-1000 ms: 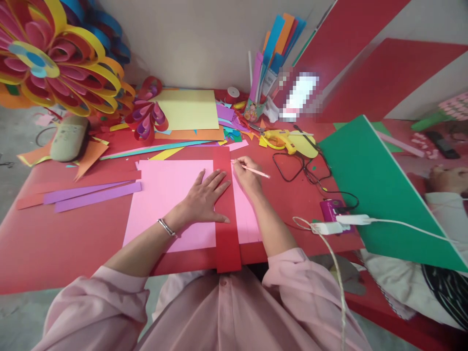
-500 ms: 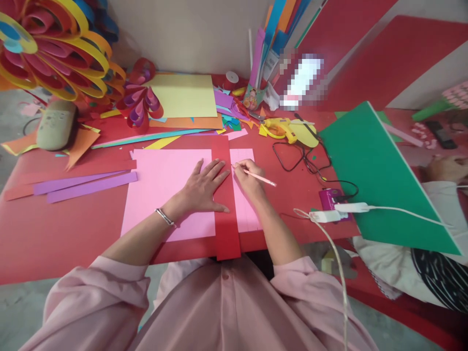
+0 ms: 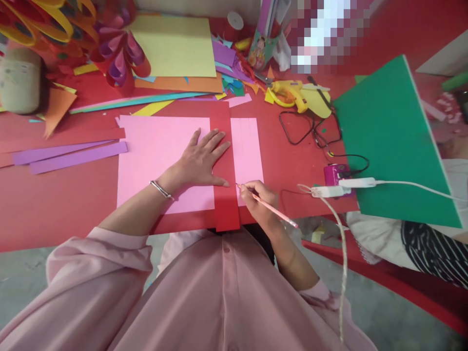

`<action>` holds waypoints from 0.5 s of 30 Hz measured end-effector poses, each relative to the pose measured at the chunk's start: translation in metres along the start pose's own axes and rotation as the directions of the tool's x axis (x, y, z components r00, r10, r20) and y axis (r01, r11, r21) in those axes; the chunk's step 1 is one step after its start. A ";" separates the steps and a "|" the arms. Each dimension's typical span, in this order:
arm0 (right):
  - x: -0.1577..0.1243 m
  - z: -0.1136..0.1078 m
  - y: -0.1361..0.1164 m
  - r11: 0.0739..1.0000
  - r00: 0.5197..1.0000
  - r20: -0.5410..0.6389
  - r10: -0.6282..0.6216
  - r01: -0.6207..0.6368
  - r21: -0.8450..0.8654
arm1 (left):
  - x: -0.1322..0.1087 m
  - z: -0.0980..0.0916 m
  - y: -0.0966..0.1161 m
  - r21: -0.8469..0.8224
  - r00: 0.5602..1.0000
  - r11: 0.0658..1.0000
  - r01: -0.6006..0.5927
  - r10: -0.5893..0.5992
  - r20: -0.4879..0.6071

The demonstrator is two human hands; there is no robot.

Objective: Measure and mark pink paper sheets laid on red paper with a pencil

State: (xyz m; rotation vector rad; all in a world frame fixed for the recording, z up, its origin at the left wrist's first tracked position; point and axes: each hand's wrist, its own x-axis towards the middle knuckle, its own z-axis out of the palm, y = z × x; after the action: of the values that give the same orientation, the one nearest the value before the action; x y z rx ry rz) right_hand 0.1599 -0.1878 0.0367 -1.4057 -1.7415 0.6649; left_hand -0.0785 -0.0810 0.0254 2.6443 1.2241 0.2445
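A pink sheet of paper (image 3: pixel 157 161) lies on the red table, and a red paper strip (image 3: pixel 222 170) crosses it from top to bottom near its right side. My left hand (image 3: pixel 203 156) is flat with fingers spread, pressing on the strip and the sheet beside it. My right hand (image 3: pixel 261 202) pinches a pink pencil (image 3: pixel 278 213). The pencil's tip touches the pink sheet at the right edge of the strip, towards the near end. Faint pencil lines show on the part of the sheet right of the strip.
Purple strips (image 3: pixel 78 157) lie at left. Yellow paper (image 3: pixel 179 46), scraps and a yellow glue gun (image 3: pixel 288 92) sit at the back. A green board (image 3: pixel 395 146) stands at right by a purple box (image 3: pixel 334 175) with white plugs and cables. Someone's striped clothing (image 3: pixel 431 248) shows beyond.
My right hand has slid the pencil along the strip's right edge towards me. My left hand stays flat on the strip. The view has tilted down.
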 end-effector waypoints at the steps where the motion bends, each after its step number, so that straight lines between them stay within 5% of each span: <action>1: -0.007 -0.003 -0.002 1.000 1.000 0.006 -0.016 0.016 -0.003 | 0.000 -0.001 0.000 0.010 1.000 1.000 0.004 -0.004 0.007; 15: -0.060 -0.019 -0.018 0.998 0.999 0.033 -0.008 0.010 -0.062 | 0.001 -0.003 0.000 0.013 0.999 0.999 0.029 -0.030 0.040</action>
State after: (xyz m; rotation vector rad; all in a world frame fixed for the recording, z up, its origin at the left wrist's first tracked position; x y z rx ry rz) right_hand 0.1705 -0.2518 0.0461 -1.4354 -1.8071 0.6371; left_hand -0.0783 -0.0796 0.0279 2.6261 1.2545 0.1792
